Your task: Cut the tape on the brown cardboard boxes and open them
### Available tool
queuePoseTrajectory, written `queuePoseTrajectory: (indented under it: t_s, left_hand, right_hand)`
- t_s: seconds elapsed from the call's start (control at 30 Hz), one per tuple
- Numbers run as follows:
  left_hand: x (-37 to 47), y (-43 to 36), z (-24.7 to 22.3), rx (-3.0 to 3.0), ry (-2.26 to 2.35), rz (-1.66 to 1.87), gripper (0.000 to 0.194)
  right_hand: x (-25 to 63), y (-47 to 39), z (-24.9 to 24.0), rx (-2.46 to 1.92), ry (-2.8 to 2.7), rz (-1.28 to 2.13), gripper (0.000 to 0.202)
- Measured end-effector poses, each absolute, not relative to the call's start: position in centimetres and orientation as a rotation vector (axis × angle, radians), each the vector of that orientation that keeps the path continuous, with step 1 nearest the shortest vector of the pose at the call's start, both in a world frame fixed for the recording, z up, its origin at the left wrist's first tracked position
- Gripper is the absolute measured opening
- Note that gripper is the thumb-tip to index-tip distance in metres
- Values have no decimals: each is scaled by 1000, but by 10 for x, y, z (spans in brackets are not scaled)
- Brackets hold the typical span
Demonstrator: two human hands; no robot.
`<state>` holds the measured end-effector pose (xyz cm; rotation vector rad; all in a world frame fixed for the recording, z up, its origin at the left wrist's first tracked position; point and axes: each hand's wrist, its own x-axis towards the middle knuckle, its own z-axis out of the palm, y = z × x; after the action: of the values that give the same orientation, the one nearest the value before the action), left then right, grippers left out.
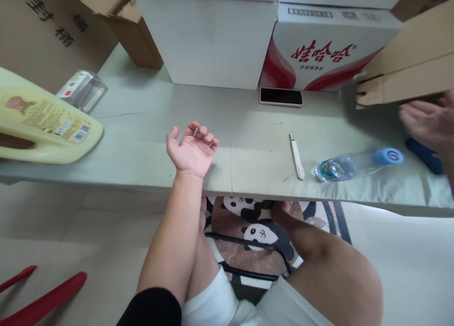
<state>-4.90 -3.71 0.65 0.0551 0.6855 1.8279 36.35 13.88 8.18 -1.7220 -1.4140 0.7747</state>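
Observation:
My left hand (193, 148) rests palm up above the front part of the table, fingers loosely curled and apart, with nothing in it. At the right edge my right hand (429, 122), slightly blurred and partly cut off, has its fingers stretched out beside a brown cardboard box (407, 75); whether it touches the box I cannot tell. Below that hand lies a dark blue object (423, 155), partly hidden. A clear plastic bottle with a blue cap (389, 156) lies on its side nearby. Between the hands is a white-handled scalpel-like knife (297, 156).
A phone (281, 97) lies before a red-and-white carton (326, 51). Beside it stands a plain white box (213, 42). At left are a yellow jug (49, 122), a clear plastic container (85, 90) and an open cardboard box (136, 37). The table's front edge (227, 193) runs above my knees.

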Motion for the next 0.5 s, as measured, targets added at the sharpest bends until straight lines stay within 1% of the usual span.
queuePoseTrajectory:
  t_s: [0.03,0.07,0.1,0.2,0.27,0.37,0.5]
  left_hand:
    - [-49,-37,7,59,682,1828,61]
    - [-49,-37,7,63,676,1830,61]
    - [-50,-37,8,65,668,1834,62]
    - [-53,-40,9,66,642,1845,62]
    - [-56,-42,11,68,619,1845,62]
    - [-61,-48,12,68,563,1847,60]
    - [-70,-57,13,41,473,1871,56]
  right_hand:
    - [365,147,81,-1764,-1315,872,49]
    - [364,152,80,-1789,-1228,961,57]
    - [363,156,78,-1796,-1167,1031,59]
    - [355,156,73,-1763,-1102,1114,45]
    - [347,151,76,-1759,-1077,1120,38]
    - [326,141,90,-1794,-1064,1090,36]
    - [271,130,114,-1776,-1179,1094,37]
